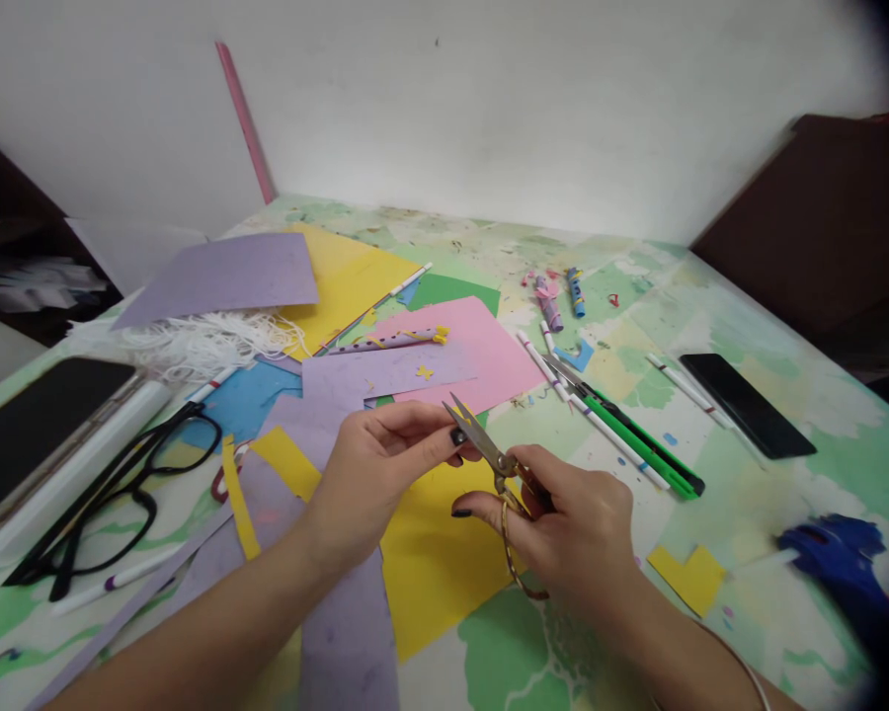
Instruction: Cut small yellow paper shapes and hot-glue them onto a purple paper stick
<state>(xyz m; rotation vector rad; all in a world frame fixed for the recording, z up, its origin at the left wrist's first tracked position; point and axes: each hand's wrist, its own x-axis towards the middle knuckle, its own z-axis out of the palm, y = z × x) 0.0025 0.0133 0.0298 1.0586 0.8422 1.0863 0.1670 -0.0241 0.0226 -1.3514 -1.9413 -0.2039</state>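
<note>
Here the right hand (574,509) is gripping the gold-handled scissors (483,437) by the loops; their long axis is running from lower right to upper left, slightly parted tips pointing forward and leftward; the blades are projecting beyond the curled fingers; the left hand (381,459) is pinching a small yellow scrap (466,415) near the tips, above the yellow sheet (444,563).

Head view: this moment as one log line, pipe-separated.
left hand: pinching yellow paper bit | right hand: holding scissors, blades parted at the bit | below hands: yellow sheet | right side: green cutter, black phone
</note>
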